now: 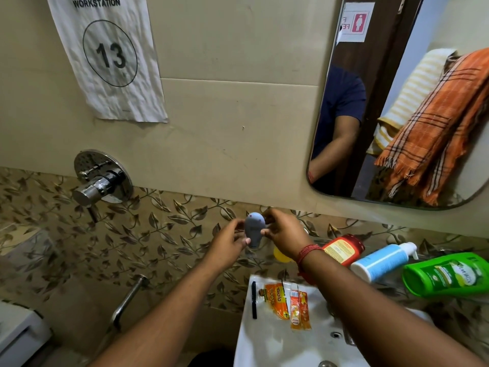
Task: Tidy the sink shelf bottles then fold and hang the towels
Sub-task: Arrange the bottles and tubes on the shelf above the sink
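Observation:
A small grey bottle is held upright between both hands above the left end of the glass shelf. My left hand grips its lower left side; my right hand pinches its upper right side. Three bottles lie tipped over on the shelf to the right: a red one, a white and blue pump bottle and a green one. An orange checked towel and a yellow striped towel show in the mirror, hanging bunched.
A white sink below holds orange sachets and a black pen on its rim. A yellow thing sits behind my right wrist. A chrome mixer valve and a pipe stick out of the tiled wall at left.

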A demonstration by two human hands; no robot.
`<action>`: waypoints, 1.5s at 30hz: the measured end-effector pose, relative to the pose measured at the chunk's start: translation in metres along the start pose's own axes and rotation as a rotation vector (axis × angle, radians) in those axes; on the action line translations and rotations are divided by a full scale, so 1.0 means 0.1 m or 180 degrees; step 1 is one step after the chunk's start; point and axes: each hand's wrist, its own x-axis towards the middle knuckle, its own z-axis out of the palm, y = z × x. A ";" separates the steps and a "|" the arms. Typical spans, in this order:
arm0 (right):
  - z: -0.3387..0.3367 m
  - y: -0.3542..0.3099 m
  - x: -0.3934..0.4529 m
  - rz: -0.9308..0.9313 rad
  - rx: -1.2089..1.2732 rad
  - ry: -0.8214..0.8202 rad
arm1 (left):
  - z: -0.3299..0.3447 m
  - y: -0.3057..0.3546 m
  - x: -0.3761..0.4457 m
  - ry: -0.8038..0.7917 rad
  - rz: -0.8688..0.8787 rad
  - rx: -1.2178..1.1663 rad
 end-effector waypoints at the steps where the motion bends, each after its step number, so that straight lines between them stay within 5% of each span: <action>1: -0.05 0.04 -0.02 -0.0064 -0.0133 0.0083 | -0.01 -0.02 -0.06 0.0198 0.0023 -0.0160; 5: -0.23 0.29 -0.21 -0.0525 -0.1232 0.0039 | 0.06 -0.10 -0.46 0.0990 0.0403 -0.0250; 10: -0.26 0.45 -0.43 -0.0836 -0.2017 -0.0306 | 0.41 -0.09 -0.72 0.0111 0.0869 0.0567; 14: -0.24 0.43 -0.46 -0.0798 -0.2084 -0.0344 | 0.62 0.04 -0.70 -0.0216 0.0706 0.0807; 23: -0.23 0.33 -0.40 -0.0984 -0.2282 -0.0389 | 0.77 0.28 -0.61 -0.0176 -0.0010 -0.0648; 28: -0.35 0.39 -0.39 -0.0646 -0.1325 0.0048 | 0.79 0.26 -0.59 0.0064 -0.0013 -0.0917; 35: -0.48 0.38 -0.36 0.0501 0.0419 0.0299 | 0.85 0.41 -0.48 -0.0374 -0.0044 -0.0728; 45: -0.49 0.43 -0.44 0.0456 0.0393 -0.0038 | 0.90 0.46 -0.37 -0.0496 -0.0192 -0.0497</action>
